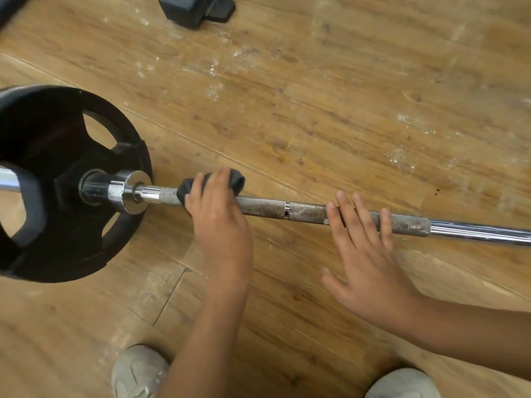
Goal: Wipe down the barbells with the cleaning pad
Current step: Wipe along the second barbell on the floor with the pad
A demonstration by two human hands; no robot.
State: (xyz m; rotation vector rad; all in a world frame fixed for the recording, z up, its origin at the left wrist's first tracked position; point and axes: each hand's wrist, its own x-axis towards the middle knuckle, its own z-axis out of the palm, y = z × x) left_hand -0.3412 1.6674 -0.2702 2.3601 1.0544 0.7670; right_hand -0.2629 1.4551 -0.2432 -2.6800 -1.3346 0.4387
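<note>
Across the wooden floor [344, 110] a barbell [264, 208] lies slanting from the left edge down toward the right, its grip section knurled and dull with rusty patches, its far right stretch smooth chrome. At its left end a black weight plate [43, 139] with cut-out grip holes stands on the sleeve, and a shiny collar [135, 191] sits just inside it. The cleaning pad [237, 182] (dark grey, folded over the top of the shaft) lies on the knurled part just right of that collar. The left hand [218, 222] covers it, fingers curled over the pad and pressing it against the bar; whether the thumb wraps underneath cannot be told. The right hand [365, 259] is farther right along the same knurled section, fingers straight and slightly spread, their tips laid across the bar, holding nothing. White scuff marks fleck the boards beyond the bar. A dark blocky object [186, 8] sits near the top edge, well apart from the hands. Two pale shoes [138, 372] [402, 383] show at the bottom.
</note>
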